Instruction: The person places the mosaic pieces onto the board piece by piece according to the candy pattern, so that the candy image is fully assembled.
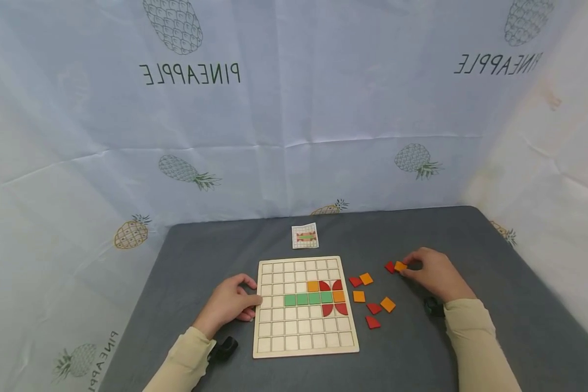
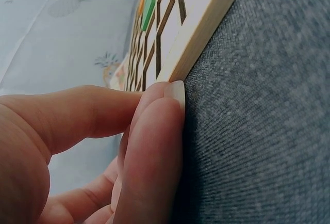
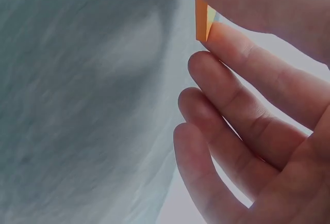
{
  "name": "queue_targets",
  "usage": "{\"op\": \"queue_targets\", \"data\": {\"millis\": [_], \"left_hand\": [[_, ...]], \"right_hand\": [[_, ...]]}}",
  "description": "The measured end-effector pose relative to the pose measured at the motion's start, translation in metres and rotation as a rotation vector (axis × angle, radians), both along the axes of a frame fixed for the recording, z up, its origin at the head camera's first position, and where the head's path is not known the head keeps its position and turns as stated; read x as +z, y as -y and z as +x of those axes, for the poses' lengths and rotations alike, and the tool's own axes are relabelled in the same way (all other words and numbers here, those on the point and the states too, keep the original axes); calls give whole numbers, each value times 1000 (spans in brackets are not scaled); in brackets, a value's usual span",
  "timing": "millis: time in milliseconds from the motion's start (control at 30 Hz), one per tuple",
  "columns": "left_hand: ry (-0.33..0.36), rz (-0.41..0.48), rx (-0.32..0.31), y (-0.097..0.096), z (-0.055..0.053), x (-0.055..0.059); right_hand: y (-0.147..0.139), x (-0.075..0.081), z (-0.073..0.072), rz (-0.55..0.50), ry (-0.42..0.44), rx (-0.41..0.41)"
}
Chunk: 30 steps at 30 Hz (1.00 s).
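My right hand [image 1: 433, 272] pinches an orange square tile [image 3: 201, 17] between thumb and index finger; the other fingers are loosely bent. Beside that tile a red tile [image 1: 390, 267] lies on the table. At the left edge of the wooden grid board [image 1: 277, 344], my left hand [image 1: 229, 301] holds the rim with thumb and fingertips. A row of green squares [image 1: 301, 299] sits in the board's cells, with orange squares [image 1: 313, 286] and red quarter-round pieces [image 1: 327, 310] around its right end.
Several loose orange tiles [image 1: 359, 296] and red tiles [image 1: 373, 322] lie right of the board. A small pattern card [image 1: 305, 236] lies behind it on the dark grey table [image 1: 215, 245]. A pineapple-print cloth [image 1: 284, 109] hangs at the back and sides.
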<state>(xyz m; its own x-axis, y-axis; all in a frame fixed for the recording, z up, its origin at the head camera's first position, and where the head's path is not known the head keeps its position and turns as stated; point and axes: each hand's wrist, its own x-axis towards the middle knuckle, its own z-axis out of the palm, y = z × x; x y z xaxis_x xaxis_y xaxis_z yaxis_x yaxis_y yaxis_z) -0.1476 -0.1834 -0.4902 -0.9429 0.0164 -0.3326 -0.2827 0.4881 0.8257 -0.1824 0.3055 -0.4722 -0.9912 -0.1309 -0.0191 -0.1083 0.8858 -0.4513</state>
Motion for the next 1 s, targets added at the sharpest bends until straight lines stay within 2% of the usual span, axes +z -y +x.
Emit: {"op": "queue_targets", "data": {"millis": [200, 367, 667, 833, 1000], "left_hand": [[-3, 0, -7, 2, 0, 1], [5, 10, -10, 2, 0, 1], [7, 16, -14, 1, -1, 4], [-8, 29, -33, 2, -2, 4], [-15, 42, -47, 3, -1, 3]], "right_hand": [[35, 10, -1, -2, -28, 59], [71, 10, 2, 8, -63, 150], [134, 8, 21, -8, -106, 310], [154, 5, 32, -45, -155, 416], [165, 0, 38, -50, -148, 477]]}}
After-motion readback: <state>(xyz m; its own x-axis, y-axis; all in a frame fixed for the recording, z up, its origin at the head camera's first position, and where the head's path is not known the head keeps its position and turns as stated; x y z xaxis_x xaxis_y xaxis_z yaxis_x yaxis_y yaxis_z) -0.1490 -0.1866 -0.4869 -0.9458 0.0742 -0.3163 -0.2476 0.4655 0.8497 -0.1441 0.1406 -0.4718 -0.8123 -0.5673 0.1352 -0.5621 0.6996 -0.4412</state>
